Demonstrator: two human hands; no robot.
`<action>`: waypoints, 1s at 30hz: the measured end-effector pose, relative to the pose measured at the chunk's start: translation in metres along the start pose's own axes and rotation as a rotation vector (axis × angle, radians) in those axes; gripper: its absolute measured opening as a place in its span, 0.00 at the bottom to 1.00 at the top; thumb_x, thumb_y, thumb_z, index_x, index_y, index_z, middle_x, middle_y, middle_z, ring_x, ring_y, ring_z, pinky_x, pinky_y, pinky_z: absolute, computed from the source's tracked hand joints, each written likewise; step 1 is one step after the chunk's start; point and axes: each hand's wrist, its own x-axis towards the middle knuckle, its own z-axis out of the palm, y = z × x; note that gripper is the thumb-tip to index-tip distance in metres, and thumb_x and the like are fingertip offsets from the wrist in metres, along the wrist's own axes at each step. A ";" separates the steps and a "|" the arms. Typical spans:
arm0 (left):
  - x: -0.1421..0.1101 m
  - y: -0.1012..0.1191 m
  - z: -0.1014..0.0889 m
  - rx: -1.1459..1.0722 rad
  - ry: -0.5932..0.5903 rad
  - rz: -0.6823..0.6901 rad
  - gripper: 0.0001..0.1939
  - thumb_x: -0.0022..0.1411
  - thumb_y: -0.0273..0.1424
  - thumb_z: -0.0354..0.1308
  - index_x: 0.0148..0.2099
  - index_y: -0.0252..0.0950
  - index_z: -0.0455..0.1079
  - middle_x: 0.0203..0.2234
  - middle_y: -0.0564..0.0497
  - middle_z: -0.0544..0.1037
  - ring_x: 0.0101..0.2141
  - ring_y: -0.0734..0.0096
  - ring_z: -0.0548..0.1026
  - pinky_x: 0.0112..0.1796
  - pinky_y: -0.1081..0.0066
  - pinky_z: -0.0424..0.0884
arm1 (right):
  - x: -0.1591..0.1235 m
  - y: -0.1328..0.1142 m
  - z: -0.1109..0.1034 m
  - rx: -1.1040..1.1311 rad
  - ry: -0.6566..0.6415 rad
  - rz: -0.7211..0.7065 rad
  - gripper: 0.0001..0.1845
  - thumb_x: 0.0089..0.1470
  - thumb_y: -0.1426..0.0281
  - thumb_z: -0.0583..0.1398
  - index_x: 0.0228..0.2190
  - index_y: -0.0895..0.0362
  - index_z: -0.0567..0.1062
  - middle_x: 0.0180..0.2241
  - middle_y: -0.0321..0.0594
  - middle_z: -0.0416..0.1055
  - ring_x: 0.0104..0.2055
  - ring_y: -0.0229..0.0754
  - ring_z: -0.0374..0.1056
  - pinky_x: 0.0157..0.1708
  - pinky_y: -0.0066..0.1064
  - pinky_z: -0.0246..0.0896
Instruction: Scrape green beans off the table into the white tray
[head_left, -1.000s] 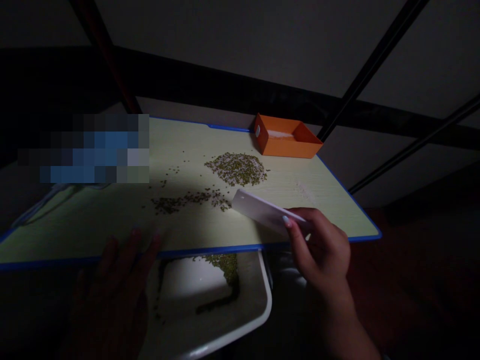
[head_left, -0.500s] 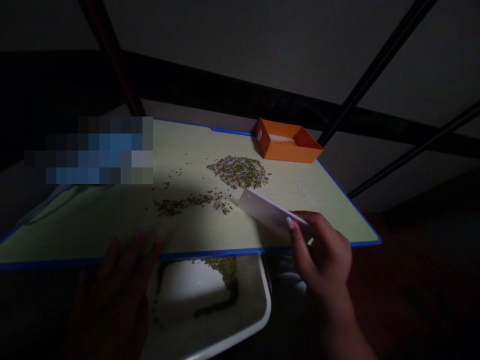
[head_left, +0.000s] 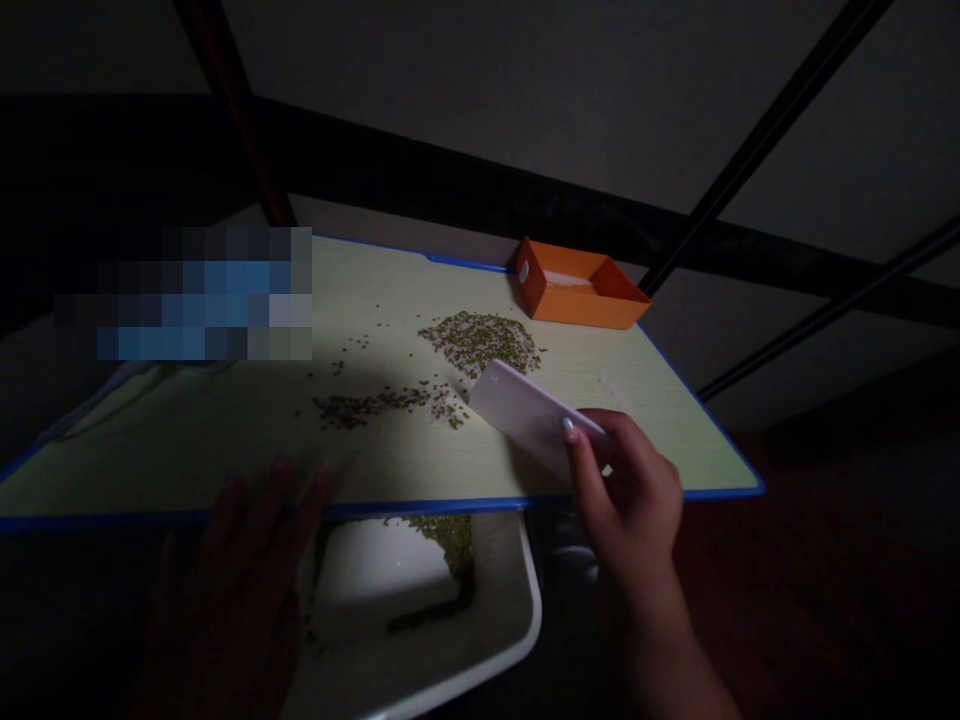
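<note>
My right hand (head_left: 634, 490) is closed round one end of a flat white scraper (head_left: 517, 405), thumb on its near face. The scraper's far end tilts over the table beside a heap of small green beans mixed with pale grains (head_left: 484, 340). To the left of its tip lies a looser strip of beans (head_left: 375, 405). My left hand (head_left: 236, 560), in deep shadow, has its fingers spread at the table's front edge and holds nothing. Below that edge, a white tub (head_left: 531, 610) contains more green beans (head_left: 450, 545), partly hidden by the tabletop.
An orange open box (head_left: 585, 310) with something pale inside stands at the table's back right. A faint white powdery patch (head_left: 615, 388) lies in front of it. The pale tabletop (head_left: 420, 470) has a blue rim. Something blurred out (head_left: 225, 300) occupies the left side.
My right hand and the scraper have shifted slightly left and up, and the scraper shows more of its broad face. The beans look much the same; my left hand has barely moved.
</note>
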 end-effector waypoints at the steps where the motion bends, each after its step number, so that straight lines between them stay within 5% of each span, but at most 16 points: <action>1: 0.000 0.000 0.000 -0.002 -0.006 -0.002 0.38 0.65 0.26 0.41 0.70 0.58 0.31 0.72 0.50 0.53 0.73 0.60 0.38 0.67 0.37 0.47 | 0.002 0.000 0.001 0.014 -0.017 0.004 0.05 0.61 0.74 0.59 0.35 0.52 0.73 0.25 0.31 0.75 0.23 0.34 0.69 0.22 0.23 0.60; 22: 0.002 0.004 -0.007 -0.020 -0.021 -0.004 0.39 0.64 0.25 0.42 0.70 0.60 0.31 0.71 0.48 0.55 0.72 0.52 0.42 0.63 0.29 0.55 | -0.001 0.007 -0.024 0.181 -0.144 0.148 0.07 0.63 0.72 0.60 0.31 0.51 0.71 0.25 0.28 0.70 0.25 0.31 0.65 0.25 0.21 0.56; 30: 0.000 -0.015 0.007 0.035 -0.014 0.053 0.39 0.63 0.27 0.43 0.70 0.58 0.33 0.71 0.46 0.55 0.72 0.47 0.46 0.61 0.29 0.60 | -0.011 -0.002 -0.033 0.236 -0.153 0.229 0.04 0.62 0.70 0.61 0.34 0.51 0.73 0.26 0.29 0.71 0.27 0.34 0.67 0.26 0.24 0.58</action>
